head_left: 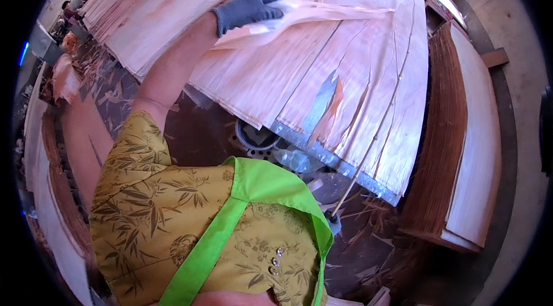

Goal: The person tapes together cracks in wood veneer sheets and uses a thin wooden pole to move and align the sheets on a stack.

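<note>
Left hand (247, 11), grey glove, upper middle of the frame: fingers curled over the near end of a torn wood strip (317, 12), pinching it. The strip—pale, thin, ragged—runs from this hand rightward across the sheet stack (380, 64), narrowing to a point at the upper right.

Right hand (334, 225), gloved, lower middle, partly hidden by the green apron (276, 182): closed about the lower end of a thin stick (374, 139); separate fingers cannot be told. The stick slants up and right over the split sheets—the strip lies well above this hand.

Also present: metal edging (374, 184) along the stack's near edge; clear plastic bag (296, 160), centre; second stack (440, 133), brown-edged, right of frame.
</note>
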### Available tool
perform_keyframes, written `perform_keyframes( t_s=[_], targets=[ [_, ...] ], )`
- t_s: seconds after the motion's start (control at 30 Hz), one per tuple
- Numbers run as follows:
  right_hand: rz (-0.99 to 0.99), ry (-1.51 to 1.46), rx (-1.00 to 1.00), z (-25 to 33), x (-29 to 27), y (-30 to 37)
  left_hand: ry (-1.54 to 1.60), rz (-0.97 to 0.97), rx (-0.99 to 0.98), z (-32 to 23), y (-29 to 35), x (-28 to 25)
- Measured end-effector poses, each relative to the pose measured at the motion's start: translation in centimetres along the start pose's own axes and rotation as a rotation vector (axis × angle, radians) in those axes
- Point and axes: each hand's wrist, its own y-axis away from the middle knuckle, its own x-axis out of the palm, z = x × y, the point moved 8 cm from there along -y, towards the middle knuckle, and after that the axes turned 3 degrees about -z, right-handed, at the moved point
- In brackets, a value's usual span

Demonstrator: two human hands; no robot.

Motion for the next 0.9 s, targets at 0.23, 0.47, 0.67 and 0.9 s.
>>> perform_keyframes(
  t_s=[0.23,0.47,0.67,0.9],
  targets=[
    [-0.014,0.015,-0.027,11.1,1.3,2.0,-0.195,0.296,0.176,-3.2,2.5,8.2],
    [0.118,-0.102,0.066,16.6,4.1,1.4,-0.071,0.452,0.4,-4.7,4.1,17.2],
    [0.283,-0.24,0.125,23.8,8.7,-0.3,-0.022,0.591,0.331,-4.5,6.0,26.8],
    [0.372,-0.298,0.161,28.9,16.4,-3.0,0.136,0.769,0.302,1.5,12.2,35.9]
  ],
)
